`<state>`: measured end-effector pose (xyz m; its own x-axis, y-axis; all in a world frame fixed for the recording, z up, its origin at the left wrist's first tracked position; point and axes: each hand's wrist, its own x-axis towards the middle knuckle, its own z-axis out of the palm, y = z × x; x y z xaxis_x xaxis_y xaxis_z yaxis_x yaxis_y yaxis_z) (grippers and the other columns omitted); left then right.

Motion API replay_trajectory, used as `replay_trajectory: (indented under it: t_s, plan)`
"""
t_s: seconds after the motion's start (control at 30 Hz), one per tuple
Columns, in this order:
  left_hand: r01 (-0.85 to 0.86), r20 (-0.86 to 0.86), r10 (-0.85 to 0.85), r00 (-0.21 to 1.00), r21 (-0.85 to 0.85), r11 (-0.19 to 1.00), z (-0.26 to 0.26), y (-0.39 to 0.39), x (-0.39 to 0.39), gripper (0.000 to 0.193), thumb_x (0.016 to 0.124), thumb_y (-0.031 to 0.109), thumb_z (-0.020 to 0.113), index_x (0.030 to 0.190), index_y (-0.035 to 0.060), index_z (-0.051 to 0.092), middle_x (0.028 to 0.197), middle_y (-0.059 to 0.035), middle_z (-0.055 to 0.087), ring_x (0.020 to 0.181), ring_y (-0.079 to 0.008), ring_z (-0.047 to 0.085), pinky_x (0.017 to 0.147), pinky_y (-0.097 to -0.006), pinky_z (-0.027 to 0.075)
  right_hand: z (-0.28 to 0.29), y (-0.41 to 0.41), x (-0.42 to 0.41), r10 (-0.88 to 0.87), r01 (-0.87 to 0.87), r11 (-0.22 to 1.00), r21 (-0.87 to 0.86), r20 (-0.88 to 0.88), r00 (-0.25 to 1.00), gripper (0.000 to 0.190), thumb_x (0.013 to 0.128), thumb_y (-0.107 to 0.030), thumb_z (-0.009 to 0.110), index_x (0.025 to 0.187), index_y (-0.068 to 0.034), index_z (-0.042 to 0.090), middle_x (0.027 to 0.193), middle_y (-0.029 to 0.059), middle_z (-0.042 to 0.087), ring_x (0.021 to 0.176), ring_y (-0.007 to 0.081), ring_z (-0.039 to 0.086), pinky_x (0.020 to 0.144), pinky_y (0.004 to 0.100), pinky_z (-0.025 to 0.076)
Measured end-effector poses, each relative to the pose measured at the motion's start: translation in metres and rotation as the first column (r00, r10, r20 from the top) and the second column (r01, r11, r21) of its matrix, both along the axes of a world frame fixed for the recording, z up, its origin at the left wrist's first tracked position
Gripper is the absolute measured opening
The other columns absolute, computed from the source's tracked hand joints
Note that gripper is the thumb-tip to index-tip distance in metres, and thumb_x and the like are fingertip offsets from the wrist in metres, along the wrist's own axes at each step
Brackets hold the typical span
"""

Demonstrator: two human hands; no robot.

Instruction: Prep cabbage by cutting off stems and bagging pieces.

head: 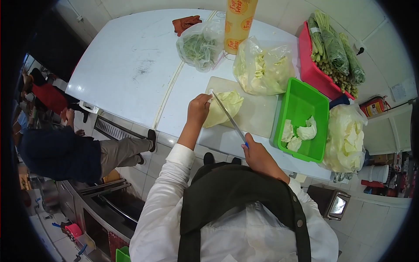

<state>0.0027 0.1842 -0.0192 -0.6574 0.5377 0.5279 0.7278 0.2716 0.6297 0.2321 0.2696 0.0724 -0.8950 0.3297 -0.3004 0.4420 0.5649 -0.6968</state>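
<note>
My left hand [199, 106] grips the stem end of pale green cabbage leaves [226, 106], which lie over the left part of a white cutting board [258, 113]. In my right hand [258, 152] is a knife [229, 117] with a blue handle; its blade slants up and left across the leaves, its tip close to my left fingers. Right of the board stands a green plastic basin [302, 98] with a few torn leaf pieces [306, 129] inside. Behind the board sits a clear plastic bag of cabbage leaves [263, 70].
A bag of green leaves [201, 47], a brown cloth [186, 23] and an upright wrap roll [239, 26] stand at the back. A red crate [309, 62] holds wrapped vegetables. Another leaf bag [345, 137] is at right. A person [65, 154] stands at left.
</note>
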Motion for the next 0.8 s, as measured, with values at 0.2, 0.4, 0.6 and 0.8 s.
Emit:
replay_trajectory:
  t_s: [0.2, 0.4, 0.6, 0.8]
  plan:
    - [-0.001, -0.022, 0.001, 1.000, 0.004, 1.000, -0.004, -0.003, 0.000, 0.023, 0.066, -0.005, 0.053, 0.086, 0.0034, 0.062, 0.082, -0.0126, 0.061, 0.071, -0.0291, 0.059, 0.063, -0.0341, 0.049, 0.008, 0.002, -0.011, 0.012, -0.013, 1.000, -0.028, -0.034, 0.999, 0.015, 0.087, -0.011, 0.041, 0.091, 0.001, 0.033, 0.068, 0.0293, 0.051, 0.069, 0.0477, 0.048, 0.060, 0.0482, 0.036]
    - [-0.020, -0.020, 0.020, 1.000, 0.004, 1.000, -0.008, -0.006, -0.002, 0.024, 0.068, -0.006, 0.054, 0.089, 0.0029, 0.062, 0.084, -0.0140, 0.062, 0.073, -0.0293, 0.060, 0.064, -0.0336, 0.049, 0.016, 0.003, -0.025, 0.046, -0.045, 0.999, -0.021, 0.043, 0.998, 0.018, 0.086, -0.010, 0.039, 0.098, 0.005, 0.036, 0.072, 0.0288, 0.053, 0.071, 0.0447, 0.051, 0.064, 0.0461, 0.039]
    - [-0.014, -0.069, 0.018, 0.997, 0.057, 0.998, -0.011, -0.007, -0.005, 0.024, 0.068, -0.006, 0.053, 0.088, 0.0013, 0.062, 0.083, -0.0150, 0.062, 0.073, -0.0294, 0.060, 0.065, -0.0333, 0.049, 0.009, 0.007, -0.040, 0.078, -0.078, 0.996, 0.035, 0.004, 0.997, 0.019, 0.085, -0.009, 0.042, 0.096, 0.005, 0.036, 0.069, 0.0278, 0.053, 0.068, 0.0443, 0.051, 0.062, 0.0464, 0.039]
    - [-0.055, 0.027, 0.055, 0.998, 0.007, 0.998, -0.005, -0.002, -0.006, 0.021, 0.067, -0.004, 0.055, 0.086, 0.0005, 0.062, 0.081, -0.0154, 0.061, 0.074, -0.0294, 0.060, 0.067, -0.0336, 0.049, 0.011, 0.009, -0.039, 0.082, -0.083, 0.995, 0.049, 0.030, 0.996, 0.018, 0.085, -0.009, 0.042, 0.095, 0.005, 0.035, 0.071, 0.0285, 0.053, 0.070, 0.0446, 0.051, 0.062, 0.0465, 0.040]
